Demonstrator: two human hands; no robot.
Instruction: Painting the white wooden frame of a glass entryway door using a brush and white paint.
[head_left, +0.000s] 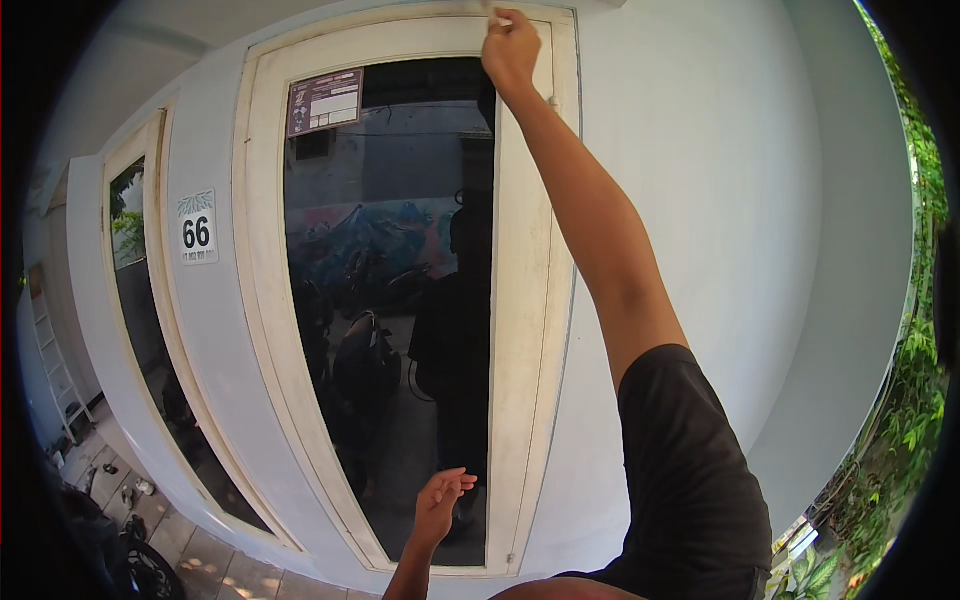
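Overhead, the right hand [512,48] reaches up to the top bar of the cream frame [522,300], its fingers curled inward by the picture's upper edge, though I cannot tell whether they grasp anything. Lower down, the left hand [443,500] is empty, its fingers loosely bent before the dark glass pane [390,300]. That frame stands upright in a pale wall [700,200], with a printed sheet [325,103] at the pane's upper left corner.

Pale wall [690,200], paved floor [205,552] (sun-dappled)
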